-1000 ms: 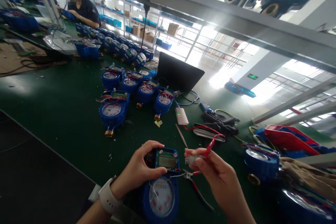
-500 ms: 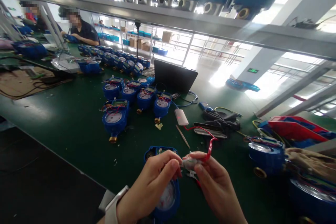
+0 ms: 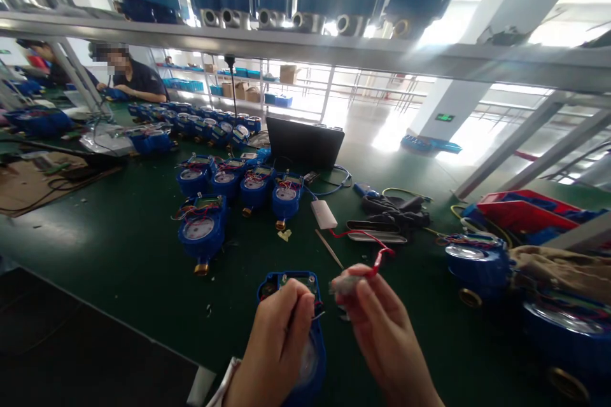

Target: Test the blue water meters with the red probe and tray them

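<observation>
My left hand [image 3: 279,337] is closed over the upper part of an open blue water meter [image 3: 312,362], hiding much of it. Thin wires [image 3: 319,314] stick out at its pinched fingertips. To its right, my right hand [image 3: 384,324] grips a whitish, wrapped plug [image 3: 347,284] between thumb and fingers. A red cable [image 3: 378,262] runs from this plug to a small white box [image 3: 324,214] on the green bench. The plug and the left fingertips are apart. Under the right hand, a small tool is mostly hidden.
Several blue meters [image 3: 203,229] with exposed wires stand at the left. A thin stick [image 3: 329,248], an open metal case [image 3: 377,236] and dark gloves [image 3: 396,210] lie ahead. A black laptop [image 3: 305,143] stands behind. More meters [image 3: 477,264] and a red bin [image 3: 529,211] are right. A shelf [image 3: 296,41] crosses above.
My left fingers have come away from the plug, leaving a gap, and closed lower over the meter. My right hand still holds the plug. The view has shifted slightly.
</observation>
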`<state>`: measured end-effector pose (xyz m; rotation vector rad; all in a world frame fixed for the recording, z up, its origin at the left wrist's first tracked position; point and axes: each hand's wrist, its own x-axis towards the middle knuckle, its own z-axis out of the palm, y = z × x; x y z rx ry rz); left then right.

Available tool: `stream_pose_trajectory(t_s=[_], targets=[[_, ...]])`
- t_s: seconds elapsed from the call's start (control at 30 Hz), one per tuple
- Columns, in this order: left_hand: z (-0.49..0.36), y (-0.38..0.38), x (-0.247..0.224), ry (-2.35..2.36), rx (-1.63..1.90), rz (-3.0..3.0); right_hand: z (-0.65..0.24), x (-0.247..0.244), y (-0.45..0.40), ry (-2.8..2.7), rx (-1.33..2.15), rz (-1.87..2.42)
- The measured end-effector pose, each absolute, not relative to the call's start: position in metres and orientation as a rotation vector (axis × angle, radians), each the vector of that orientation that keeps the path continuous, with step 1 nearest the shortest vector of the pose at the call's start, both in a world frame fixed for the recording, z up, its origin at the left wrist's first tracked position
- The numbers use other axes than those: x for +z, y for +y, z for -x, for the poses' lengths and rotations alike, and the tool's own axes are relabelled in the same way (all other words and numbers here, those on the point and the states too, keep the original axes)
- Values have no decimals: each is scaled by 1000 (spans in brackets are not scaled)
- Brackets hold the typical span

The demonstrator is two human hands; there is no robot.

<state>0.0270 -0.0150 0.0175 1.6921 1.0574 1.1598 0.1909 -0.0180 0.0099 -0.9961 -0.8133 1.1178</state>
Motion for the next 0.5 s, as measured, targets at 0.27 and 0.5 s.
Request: stream_pose_trajectory(t_s=[0.27, 0.5], targets=[[34, 1, -4, 1332, 1261, -1533, -222, -1, -14, -890, 1041, 1205], [107, 28, -24, 1651, 1521, -1267, -283, -44, -9, -987, 864, 1680]])
